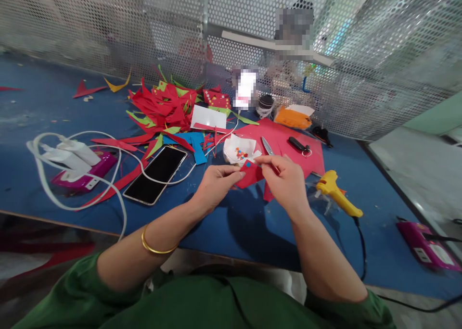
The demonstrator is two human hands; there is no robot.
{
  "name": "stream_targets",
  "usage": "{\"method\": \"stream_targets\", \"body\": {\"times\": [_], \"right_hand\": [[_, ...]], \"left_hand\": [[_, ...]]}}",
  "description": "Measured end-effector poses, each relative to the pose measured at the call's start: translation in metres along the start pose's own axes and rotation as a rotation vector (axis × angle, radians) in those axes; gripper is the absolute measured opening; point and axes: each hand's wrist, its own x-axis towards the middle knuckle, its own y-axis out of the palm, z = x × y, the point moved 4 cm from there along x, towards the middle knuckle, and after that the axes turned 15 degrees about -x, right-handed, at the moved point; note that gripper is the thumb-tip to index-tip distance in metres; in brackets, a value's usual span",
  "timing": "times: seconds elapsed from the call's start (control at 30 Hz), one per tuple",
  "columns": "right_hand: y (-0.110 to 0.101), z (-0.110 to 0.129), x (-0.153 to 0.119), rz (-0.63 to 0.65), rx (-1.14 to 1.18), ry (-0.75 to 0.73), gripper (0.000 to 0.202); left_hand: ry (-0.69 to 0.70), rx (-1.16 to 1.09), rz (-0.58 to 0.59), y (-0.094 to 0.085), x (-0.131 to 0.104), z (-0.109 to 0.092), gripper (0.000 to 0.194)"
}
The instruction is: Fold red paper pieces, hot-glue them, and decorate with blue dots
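Closest in, above the blue counter [207, 235], a red paper piece [250, 176] with a small blue square [248, 164] near its upper edge hangs between the two hands; the left hand [216, 187] pinches its left side between thumb and fingers, and the right hand [287, 182] grips its right edge, fingers just beside the blue square, presumably so the small sheet lies taut and leaves the square in sight. Whether the right fingers also pinch some tiny bit, I cannot tell. To the right, the yellow glue gun [337, 194] lies with its cord trailing toward the near edge, seemingly to suit the right hand, while a dark phone [157, 175] lies flat to the left. Just beyond the hands, a white dish [231, 148] gathers small colored bits, likely to stop them scattering. Farther back, red and green scraps [164, 103] are heaped left, probably out of the way, and a lit phone [246, 88] stands near the perforated screen [108, 31], apparently propped for viewing.
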Motion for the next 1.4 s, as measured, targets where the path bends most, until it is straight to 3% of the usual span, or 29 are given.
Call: {"method": "stream_targets", "body": {"times": [0.13,0.27,0.33,0.47,0.53,0.67,0.73,0.8,0.87,0.93,1.0,1.13,1.3,1.4], "right_hand": [[-0.011,-0.003,-0.001,-0.162,-0.119,-0.007,0.016],[0.003,0.004,-0.003,0.000,-0.157,-0.148,0.031],[0.005,0.002,-0.002,0.015,-0.171,-0.151,0.028],[-0.013,-0.010,0.003,-0.236,-0.230,-0.017,0.014],[-0.019,-0.011,0.003,-0.278,-0.231,-0.031,0.017],[-0.002,-0.001,0.001,-0.008,-0.136,-0.139,0.037],[0.006,0.001,0.001,0.056,-0.124,-0.135,0.039],[0.005,-0.003,0.004,0.022,-0.113,-0.090,0.028],[-0.008,-0.012,0.009,-0.111,-0.106,-0.010,0.019],[-0.027,-0.025,0.011,-0.267,-0.101,0.078,0.021],[-0.040,-0.039,0.009,-0.316,-0.060,0.155,0.026],[-0.041,-0.056,-0.004,-0.208,0.074,0.322,0.036],[-0.007,-0.053,-0.017,0.005,0.480,0.449,0.049],[0.002,-0.051,-0.019,0.014,0.633,0.485,0.049]], "left_hand": [[-0.010,-0.017,-0.040,-0.001,0.000,-0.001,0.015],[-0.012,-0.024,-0.011,0.001,0.000,-0.003,0.018],[-0.011,-0.020,-0.005,0.001,0.000,-0.004,0.018],[-0.015,-0.022,-0.032,0.000,-0.001,-0.004,0.017],[-0.014,-0.027,-0.039,-0.001,-0.001,-0.004,0.019],[-0.018,-0.018,0.021,0.002,-0.001,-0.005,0.021],[-0.012,-0.001,0.043,0.003,-0.001,-0.005,0.020],[0.007,0.013,0.035,0.003,-0.001,-0.006,0.019],[0.024,0.002,0.005,0.001,0.000,-0.006,0.019],[0.024,-0.046,-0.037,-0.002,0.001,-0.007,0.022],[0.028,-0.121,-0.083,-0.006,0.003,-0.008,0.026],[0.096,-0.255,-0.192,-0.014,0.006,-0.013,0.033],[0.070,-0.296,-0.227,-0.014,0.008,-0.011,0.031],[0.007,-0.273,-0.224,-0.013,0.010,-0.006,0.030]]}}
